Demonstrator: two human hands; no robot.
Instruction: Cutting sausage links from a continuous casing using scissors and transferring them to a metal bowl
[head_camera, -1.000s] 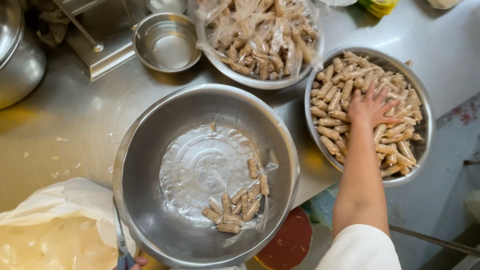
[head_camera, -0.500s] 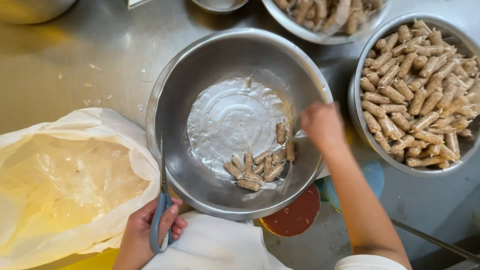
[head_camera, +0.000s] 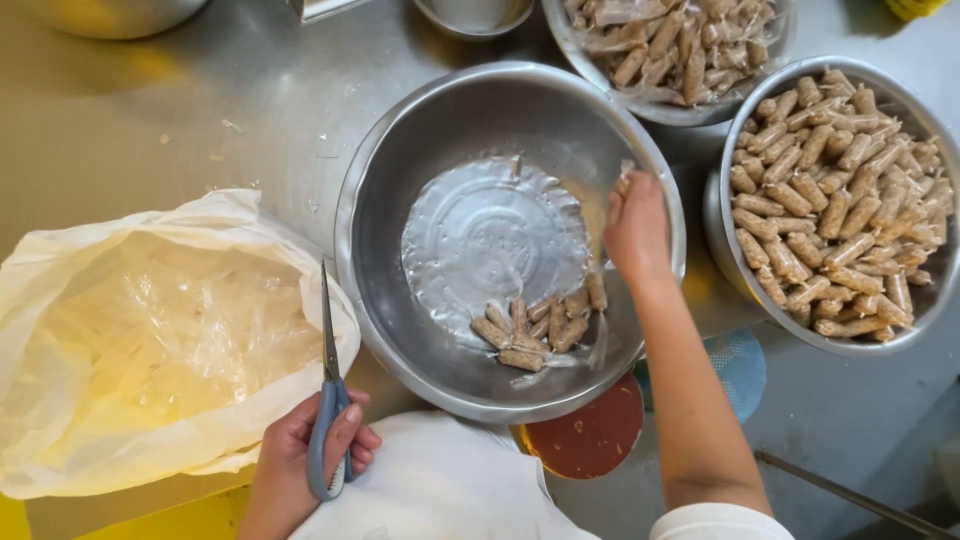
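Note:
My right hand (head_camera: 634, 228) is inside a large steel bowl (head_camera: 390, 190), near its right wall, with its fingers closed around a small wrapped roll. Several short brown rolls (head_camera: 540, 325) lie at the bowl's bottom, just below the hand. At the near edge my left hand (head_camera: 305, 455) holds blue-handled scissors (head_camera: 327, 385), blades closed and pointing away, beside a white plastic bag (head_camera: 150, 340).
A steel bowl (head_camera: 722, 230) full of brown rolls stands at the right. A bowl of plastic-wrapped rolls (head_camera: 670, 45) sits at the back. A red round lid (head_camera: 595, 435) and a blue one (head_camera: 740, 365) lie below the table edge.
My right hand left the full bowl on the right and moved into the large bowl. The view shifted left, and my left hand with the scissors came into sight.

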